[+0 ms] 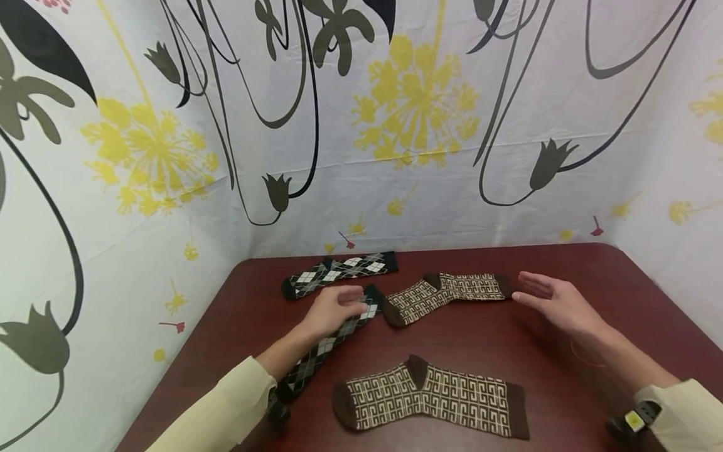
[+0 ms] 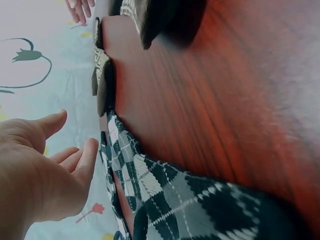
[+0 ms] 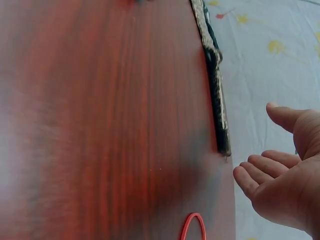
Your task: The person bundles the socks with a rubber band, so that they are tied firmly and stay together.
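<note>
My left hand (image 1: 334, 309) hovers over a dark argyle sock (image 1: 330, 345) that lies slantwise on the table, hiding part of its leg. Its fingers and thumb are loosely bent with a gap between them, as the left wrist view also shows. My right hand (image 1: 565, 307) is held above the table by the cuff of a brown sock with a cream key pattern (image 1: 471, 287), fingers stretched out and nothing in them. A matching brown sock (image 1: 435, 398) lies flat in front. Behind the left hand lies a second argyle sock (image 1: 344, 270).
The socks lie on a reddish-brown table (image 1: 271, 301) with rounded back corners. White cloth (image 1: 339, 150) printed with flowers hangs behind and at both sides. A thin red loop (image 3: 194, 218) is near the right hand. Dark devices (image 1: 627, 427) sit at both wrists.
</note>
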A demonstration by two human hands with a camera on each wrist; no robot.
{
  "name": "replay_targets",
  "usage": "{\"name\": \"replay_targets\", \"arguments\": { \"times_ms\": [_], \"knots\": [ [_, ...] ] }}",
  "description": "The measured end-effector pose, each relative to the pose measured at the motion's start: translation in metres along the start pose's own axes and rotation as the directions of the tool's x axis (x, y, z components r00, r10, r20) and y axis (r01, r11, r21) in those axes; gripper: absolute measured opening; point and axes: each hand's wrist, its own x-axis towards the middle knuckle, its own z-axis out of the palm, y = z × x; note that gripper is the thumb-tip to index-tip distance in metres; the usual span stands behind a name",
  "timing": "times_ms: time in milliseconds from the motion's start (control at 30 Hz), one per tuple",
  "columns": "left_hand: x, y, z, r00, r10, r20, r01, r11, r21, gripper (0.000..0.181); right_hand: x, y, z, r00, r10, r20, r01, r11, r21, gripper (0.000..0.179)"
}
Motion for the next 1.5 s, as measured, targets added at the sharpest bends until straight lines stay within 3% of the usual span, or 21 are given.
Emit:
{"name": "replay_targets", "arguments": {
  "times_ms": [500,700,1000,1233,1500],
  "knots": [
    [0.029,0.001,0.035,1.0,0.003,0.004,-0.003,0.999,-0.033,0.051,0.04,0.014,0.007,0.999,0.032,0.033,-0.034,0.997,0.069,0.071],
    [0.034,0.005,0.046,1.0,-0.01,-0.025,0.01,1.0,0.025,0.047,0.051,0.018,0.009,0.997,0.072,0.019,-0.073,0.992,0.103,0.065],
    [0.037,0.001,0.057,0.996,-0.015,-0.092,0.021,0.998,0.062,0.038,0.062,0.021,0.013,0.994,0.105,-0.043,-0.101,0.991,0.085,0.052],
    [0.036,-0.002,0.062,0.986,-0.007,-0.169,0.021,0.996,0.084,0.032,0.069,0.025,0.017,0.986,0.088,-0.141,-0.085,0.996,0.025,0.041],
    [0.035,-0.002,0.062,0.984,0.016,-0.18,0.003,0.995,0.104,0.031,0.072,0.023,0.02,0.97,0.08,-0.231,-0.09,0.995,-0.034,0.032]
  ]
}}
